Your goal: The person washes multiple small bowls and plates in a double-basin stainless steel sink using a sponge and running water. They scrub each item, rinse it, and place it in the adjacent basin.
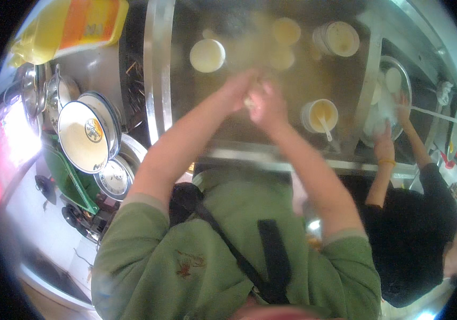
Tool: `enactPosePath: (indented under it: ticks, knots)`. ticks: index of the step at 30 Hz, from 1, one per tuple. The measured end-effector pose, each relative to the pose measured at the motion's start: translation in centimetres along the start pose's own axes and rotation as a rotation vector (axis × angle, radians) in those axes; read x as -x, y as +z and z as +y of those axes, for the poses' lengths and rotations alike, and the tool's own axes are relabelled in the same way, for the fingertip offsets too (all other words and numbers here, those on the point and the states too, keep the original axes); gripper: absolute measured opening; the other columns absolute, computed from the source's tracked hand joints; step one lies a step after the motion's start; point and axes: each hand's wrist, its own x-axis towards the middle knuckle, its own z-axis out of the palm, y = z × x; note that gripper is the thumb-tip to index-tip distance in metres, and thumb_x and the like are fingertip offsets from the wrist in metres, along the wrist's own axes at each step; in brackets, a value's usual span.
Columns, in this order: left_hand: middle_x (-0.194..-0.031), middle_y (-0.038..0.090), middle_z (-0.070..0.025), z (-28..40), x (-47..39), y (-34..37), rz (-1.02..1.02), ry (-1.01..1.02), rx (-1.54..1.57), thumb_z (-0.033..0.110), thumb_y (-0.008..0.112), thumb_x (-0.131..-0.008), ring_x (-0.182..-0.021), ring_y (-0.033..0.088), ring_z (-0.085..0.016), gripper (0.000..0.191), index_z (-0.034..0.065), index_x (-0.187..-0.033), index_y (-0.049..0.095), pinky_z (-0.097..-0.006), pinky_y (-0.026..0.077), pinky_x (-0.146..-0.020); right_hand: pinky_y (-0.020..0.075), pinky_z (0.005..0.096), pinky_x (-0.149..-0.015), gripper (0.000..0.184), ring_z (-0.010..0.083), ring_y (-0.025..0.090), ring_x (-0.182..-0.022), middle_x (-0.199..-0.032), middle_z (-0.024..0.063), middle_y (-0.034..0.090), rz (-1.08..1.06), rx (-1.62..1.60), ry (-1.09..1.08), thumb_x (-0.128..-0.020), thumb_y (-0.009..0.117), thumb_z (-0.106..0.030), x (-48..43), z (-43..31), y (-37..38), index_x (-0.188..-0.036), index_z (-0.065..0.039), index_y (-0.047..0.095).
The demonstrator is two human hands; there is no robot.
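My left hand (242,89) and my right hand (267,105) come together over the murky water of a metal sink (244,124), both blurred. A small pale thing (248,103) shows at the edge of my right fingers; its kind is not clear. The left fingers are mostly hidden behind the right hand and haze. Around them in the water are a white bowl (207,55), a stack of bowls (342,39) and, to the right, a bowl with a white spoon (324,126) in it. More rounded pale bowls (286,31) show dimly farther back.
At right, a co-worker's hands (384,146) are over a metal basin (409,80) holding pale dishes, in an adjoining sink. To the left stand stacked enamel basins (82,136), a lidded pot (61,94), a green plastic container (72,176) and a large yellow bottle (52,28).
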Motion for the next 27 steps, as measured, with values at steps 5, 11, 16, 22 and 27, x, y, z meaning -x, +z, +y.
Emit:
enactPosePath:
  ticks: [5, 11, 16, 22, 27]
  knots:
    - [-0.106, 0.067, -0.0156, -0.2, 1.9, -0.7, 0.137, 0.146, -0.230, 0.021, 0.054, -0.101, -0.085, 0.070, -0.025, 0.033, -0.0020, -0.125, 0.056, -0.0363, 0.058, -0.064, 0.0500, 0.0466, -0.086, 0.022, 0.0362, 0.062, -0.100, -0.107, 0.0192, 0.066, 0.087, 0.151, 0.061, -0.086, 0.059, -0.015, -1.1, 5.8, -2.0, -0.105, -0.006, 0.068]
    - [-0.081, 0.064, -0.0123, -3.3, 2.2, 3.8, 0.106, 0.180, -0.391, 0.036, 0.041, -0.106, -0.055, 0.059, -0.018, 0.043, -0.0033, -0.112, 0.059, -0.0303, 0.041, -0.039, 0.0499, 0.0388, -0.082, 0.044, 0.0199, 0.062, -0.094, -0.105, 0.0064, 0.066, 0.025, -1.198, 0.794, -0.081, 0.072, -0.016, -0.7, 4.8, -3.4, -0.123, -0.005, 0.062]
    - [-0.091, 0.067, -0.0125, -2.0, 2.6, 4.5, 0.175, 0.658, -1.376, 0.046, 0.040, -0.106, -0.060, 0.061, -0.020, 0.052, 0.0008, -0.125, 0.055, -0.0324, 0.049, -0.051, 0.0505, 0.0364, -0.086, 0.052, 0.0192, 0.063, -0.099, -0.111, 0.0088, 0.068, -0.191, -1.018, 0.707, -0.080, 0.073, -0.014, 0.9, 7.1, -7.3, -0.129, -0.003, 0.059]
    - [-0.078, 0.067, -0.0112, 0.4, 1.1, 10.1, 0.123, 0.467, -1.263, 0.047, 0.042, -0.103, -0.063, 0.063, -0.020, 0.053, -0.0004, -0.110, 0.065, -0.0392, 0.049, -0.056, 0.0488, 0.0391, -0.096, 0.042, 0.0293, 0.064, -0.107, -0.117, 0.0182, 0.068, 0.178, -1.503, 0.732, -0.092, 0.061, -0.014, 0.5, 7.3, -7.1, -0.132, 0.000, 0.059]
    - [-0.100, 0.068, -0.0163, 0.6, 0.1, 13.0, 0.277, 0.712, -1.189, 0.039, 0.052, -0.100, -0.078, 0.067, -0.021, 0.046, -0.0020, -0.116, 0.062, -0.0357, 0.053, -0.068, 0.0505, 0.0448, -0.089, 0.033, 0.0398, 0.064, -0.102, -0.116, 0.0269, 0.065, 0.507, -0.319, 0.483, -0.100, 0.053, -0.020, 3.2, 14.6, -13.6, -0.123, 0.002, 0.059]
